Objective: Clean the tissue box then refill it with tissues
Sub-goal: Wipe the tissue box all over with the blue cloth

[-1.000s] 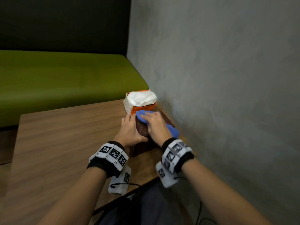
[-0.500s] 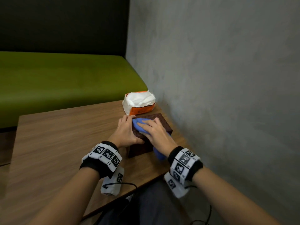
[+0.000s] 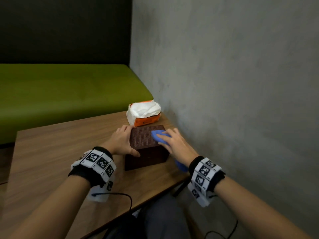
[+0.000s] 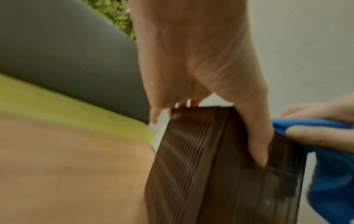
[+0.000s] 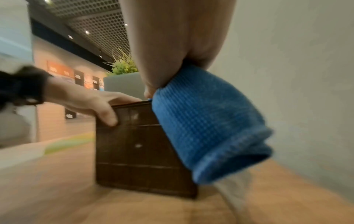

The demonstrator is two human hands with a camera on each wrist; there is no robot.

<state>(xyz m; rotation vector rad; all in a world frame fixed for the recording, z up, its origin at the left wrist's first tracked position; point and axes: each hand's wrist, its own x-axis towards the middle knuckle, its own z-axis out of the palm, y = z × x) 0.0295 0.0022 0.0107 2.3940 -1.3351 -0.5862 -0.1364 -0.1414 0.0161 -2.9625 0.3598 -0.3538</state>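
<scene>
A dark brown ribbed tissue box (image 3: 145,147) stands on the wooden table (image 3: 60,152) close to the wall. My left hand (image 3: 125,141) grips its left side, fingers along the far edge and thumb on the near face (image 4: 256,136). Over the right part of the box's top, my right hand (image 3: 173,143) holds a blue cloth (image 3: 158,135) and presses it down; the cloth's loose end (image 5: 206,128) hangs beside the box (image 5: 138,144). An orange and white tissue pack (image 3: 144,112), open at the top, lies just behind the box.
A grey concrete wall (image 3: 241,100) runs along the table's right edge, a hand's width from the box. A green bench seat (image 3: 69,92) sits beyond the table's far edge. A black cable (image 3: 120,195) hangs from my left wrist at the near edge.
My right hand has swept the blue cloth from the left part of the box's top across to its right edge. The left hand keeps its grip on the box.
</scene>
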